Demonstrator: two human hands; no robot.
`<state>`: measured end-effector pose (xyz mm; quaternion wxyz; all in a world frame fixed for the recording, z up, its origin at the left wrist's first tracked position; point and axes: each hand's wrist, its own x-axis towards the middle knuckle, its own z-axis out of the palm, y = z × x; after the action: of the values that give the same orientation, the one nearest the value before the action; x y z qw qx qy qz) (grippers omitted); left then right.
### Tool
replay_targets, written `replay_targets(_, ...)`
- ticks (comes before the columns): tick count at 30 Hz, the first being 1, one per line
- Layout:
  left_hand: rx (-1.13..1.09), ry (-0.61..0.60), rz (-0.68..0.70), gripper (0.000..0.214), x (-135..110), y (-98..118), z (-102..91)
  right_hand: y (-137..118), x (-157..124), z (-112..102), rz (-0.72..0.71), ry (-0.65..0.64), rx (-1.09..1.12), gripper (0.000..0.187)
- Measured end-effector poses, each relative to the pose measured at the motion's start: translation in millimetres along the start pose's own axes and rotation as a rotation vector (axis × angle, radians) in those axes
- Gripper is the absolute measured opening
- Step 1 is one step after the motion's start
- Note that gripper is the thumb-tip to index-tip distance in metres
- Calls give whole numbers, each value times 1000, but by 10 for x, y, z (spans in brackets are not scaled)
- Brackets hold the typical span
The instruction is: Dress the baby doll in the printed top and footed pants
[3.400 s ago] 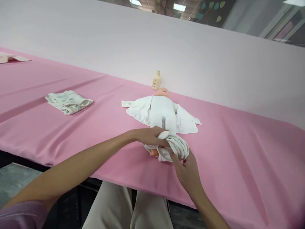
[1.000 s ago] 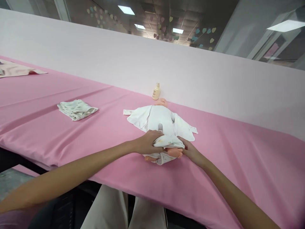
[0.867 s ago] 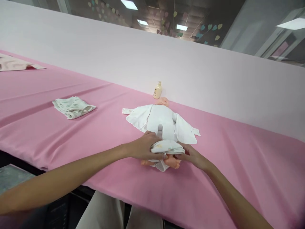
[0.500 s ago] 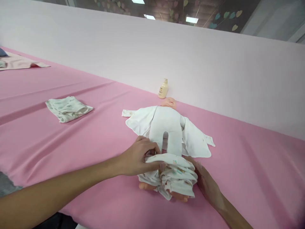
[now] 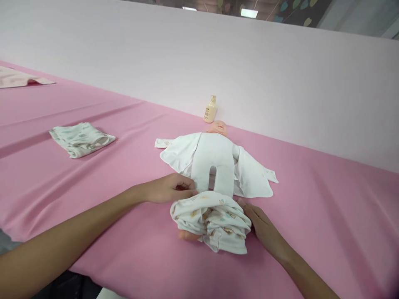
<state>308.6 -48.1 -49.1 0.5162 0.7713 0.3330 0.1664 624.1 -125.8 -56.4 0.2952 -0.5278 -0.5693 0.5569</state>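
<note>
A baby doll lies on its back with its head [image 5: 219, 128] farthest from me and its white cloth body [image 5: 213, 151] showing. Under its arms spreads an open white baby top [image 5: 254, 176]. Printed baby pants [image 5: 215, 220] are bunched round the doll's lower legs, and one foot [image 5: 188, 235] pokes out at the left. My left hand [image 5: 171, 187] is closed at the left end of the waistband, fingertips partly hidden. At the right end, my right hand [image 5: 264, 228] pinches the waistband edge, its thumb side hidden by the cloth.
A pump bottle [image 5: 210, 110] stands by the wall behind the doll's head. To the left lies a folded printed cloth [image 5: 81, 139]. A pale pink cloth [image 5: 21, 78] is at the far left. Pink sheeting [image 5: 131, 249] covers the table.
My left hand has shifted from the middle of the waistband out to its left end. The pants sit wider and cover the foot on the right. The view has tilted slightly downward.
</note>
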Motion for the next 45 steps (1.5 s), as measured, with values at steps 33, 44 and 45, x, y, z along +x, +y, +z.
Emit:
replay_targets(33, 26, 293, 14, 48, 246, 176, -80, -686, 589, -19, -133, -100, -320, 42)
replay_targets(44, 98, -17, -10, 47, -5, -15, -262, -75, 489, -131, -207, 45, -374, 48)
replay_targets(45, 91, -36, -10, 48, -10, -21, -284, -54, 478, -123, -207, 39, -353, 48)
